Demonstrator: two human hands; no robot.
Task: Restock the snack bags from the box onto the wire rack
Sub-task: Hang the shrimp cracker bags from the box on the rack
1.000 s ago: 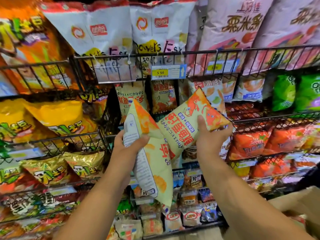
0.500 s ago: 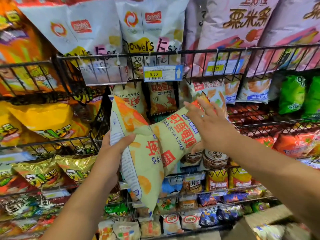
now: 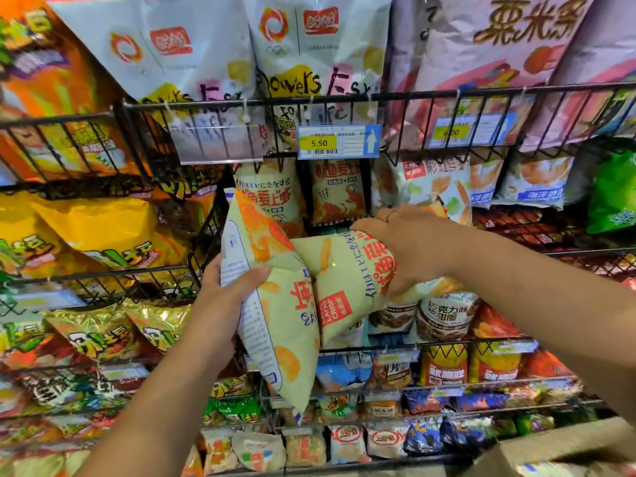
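The black wire rack (image 3: 430, 94) rises in tiers of baskets. The top tier holds big white bags (image 3: 309, 46) beside pink bags (image 3: 499, 46), with a price tag (image 3: 339, 142) reading 5.50 clipped to its front rail. The tier below holds pale yellow bags (image 3: 337, 191), with green bags (image 3: 612, 191) to the right and yellow bags (image 3: 96, 228) to the left. Gold bags (image 3: 99, 332) and small packets (image 3: 347, 442) fill the lower tiers.

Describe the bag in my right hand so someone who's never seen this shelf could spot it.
On the wire rack, find the 5.50 tag. Just below it, the right hand grips a pale yellow bag lying sideways. Unlike the twin bag in the left hand, which shows its printed back, this one shows a red LANG CRISP square.
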